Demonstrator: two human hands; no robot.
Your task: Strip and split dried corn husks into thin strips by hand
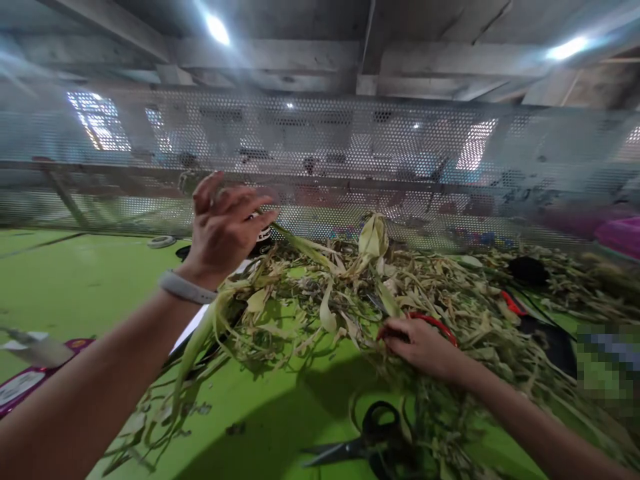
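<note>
My left hand (pixel 225 223), with a grey band at its wrist, is raised over the back left of the pile. Its fingers are spread, and a long green leaf (pixel 305 247) runs from beside its fingertips to a pale husk bundle (pixel 373 239). Lower on the right, my right hand (pixel 413 340) is closed around red-handled scissors (pixel 435 325), whose blades point toward the husk. Dry leaves and cut strips (pixel 450 293) lie around both hands. Near the front edge rest black-handled scissors (pixel 365 443), partly under plant scraps.
Behind the green table (pixel 115 267) stands a perforated metal screen (pixel 300 147). A dark container (pixel 263 237) is behind my left hand. A white ring (pixel 161 242) and a glue-like bottle (pixel 43 350) lie left; a black object (pixel 529 270) and a magenta item (pixel 620 237) are right.
</note>
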